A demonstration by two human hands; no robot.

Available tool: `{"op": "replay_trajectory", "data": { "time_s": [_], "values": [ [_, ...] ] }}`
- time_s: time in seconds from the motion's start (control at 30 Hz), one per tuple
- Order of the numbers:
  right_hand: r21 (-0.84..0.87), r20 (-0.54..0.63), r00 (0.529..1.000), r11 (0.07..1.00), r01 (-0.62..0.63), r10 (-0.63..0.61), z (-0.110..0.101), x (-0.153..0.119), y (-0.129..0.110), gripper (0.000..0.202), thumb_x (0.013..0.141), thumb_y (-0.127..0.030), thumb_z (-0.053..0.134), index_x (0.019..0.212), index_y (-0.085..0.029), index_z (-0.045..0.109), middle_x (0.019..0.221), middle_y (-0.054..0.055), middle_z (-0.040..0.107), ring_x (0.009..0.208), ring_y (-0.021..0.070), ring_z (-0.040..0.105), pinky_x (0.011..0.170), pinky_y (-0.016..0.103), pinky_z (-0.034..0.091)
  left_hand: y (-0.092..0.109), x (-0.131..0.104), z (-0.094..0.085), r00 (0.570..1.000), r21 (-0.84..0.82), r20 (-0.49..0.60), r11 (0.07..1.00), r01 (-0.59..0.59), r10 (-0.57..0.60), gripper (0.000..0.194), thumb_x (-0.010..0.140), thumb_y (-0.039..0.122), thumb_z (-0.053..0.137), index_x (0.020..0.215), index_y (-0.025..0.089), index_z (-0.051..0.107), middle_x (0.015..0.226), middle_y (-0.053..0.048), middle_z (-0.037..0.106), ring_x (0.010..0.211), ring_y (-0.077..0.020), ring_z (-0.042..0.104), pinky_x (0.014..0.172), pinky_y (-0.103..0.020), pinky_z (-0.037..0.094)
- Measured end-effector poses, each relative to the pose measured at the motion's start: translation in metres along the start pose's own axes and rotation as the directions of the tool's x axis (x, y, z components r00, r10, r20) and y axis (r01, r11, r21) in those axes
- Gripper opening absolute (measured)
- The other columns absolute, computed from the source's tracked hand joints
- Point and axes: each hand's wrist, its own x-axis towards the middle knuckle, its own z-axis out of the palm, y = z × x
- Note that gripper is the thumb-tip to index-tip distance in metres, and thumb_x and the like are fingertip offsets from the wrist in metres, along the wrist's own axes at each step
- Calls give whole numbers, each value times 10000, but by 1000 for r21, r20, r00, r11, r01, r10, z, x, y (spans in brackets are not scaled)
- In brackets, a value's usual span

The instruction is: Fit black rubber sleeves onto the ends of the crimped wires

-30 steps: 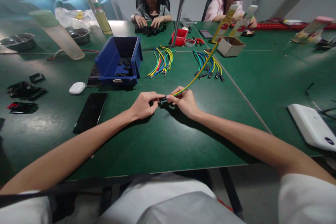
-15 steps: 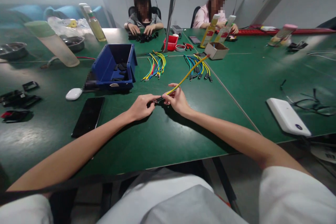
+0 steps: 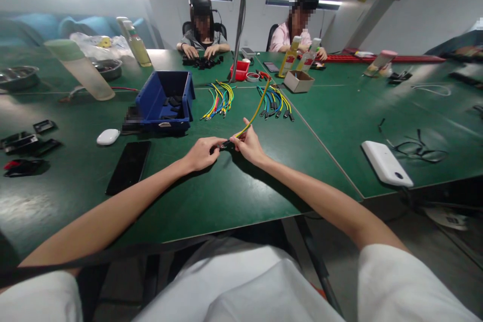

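My right hand (image 3: 248,144) pinches a yellow cable (image 3: 258,106) close to its lower end, and the rest of it arcs up and away. At that end is a small black piece (image 3: 227,145), which my left hand (image 3: 204,153) grips between thumb and fingers. Fingertips hide most of the black piece, so how it sits on the cable cannot be made out. Beyond my hands lie two bundles of short coloured cables: the left bundle (image 3: 219,100) shows bare metal ends, the right bundle (image 3: 276,102) has black ends.
A blue bin (image 3: 162,124) with black pieces stands left of my hands, behind a black phone (image 3: 129,167) and a white case (image 3: 108,137). A white power bank (image 3: 387,163) and glasses (image 3: 420,150) lie right. Across the green table (image 3: 226,201) two people work.
The view has tilted up and shifted slightly. My hands stay together at the black piece, while the yellow cable's free end has swung left and stands more upright.
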Motion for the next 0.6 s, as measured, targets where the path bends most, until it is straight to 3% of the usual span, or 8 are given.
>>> {"op": "replay_trajectory", "data": {
  "time_s": [0.3,0.6],
  "values": [
    [-111,24,999,993,26,-24,-13,4,-9,1005,749,-306,660,1551,-130,81,806,-9,683,532,115,596,503,237,489,-3,-1,0,1000,15,17,1000,-7,6,428,795,91,486,1177,132,674,963,-81,740,829,-182,697,789,-305,548],
    [-267,33,996,960,84,-78,-44,36,-21,911,719,-284,691,1498,-96,257,653,-46,634,468,134,569,462,244,442,-5,-1,0,1000,14,22,1000,-3,2,448,755,62,477,1137,145,695,947,-70,733,828,-176,684,821,-321,547]
  ]
}}
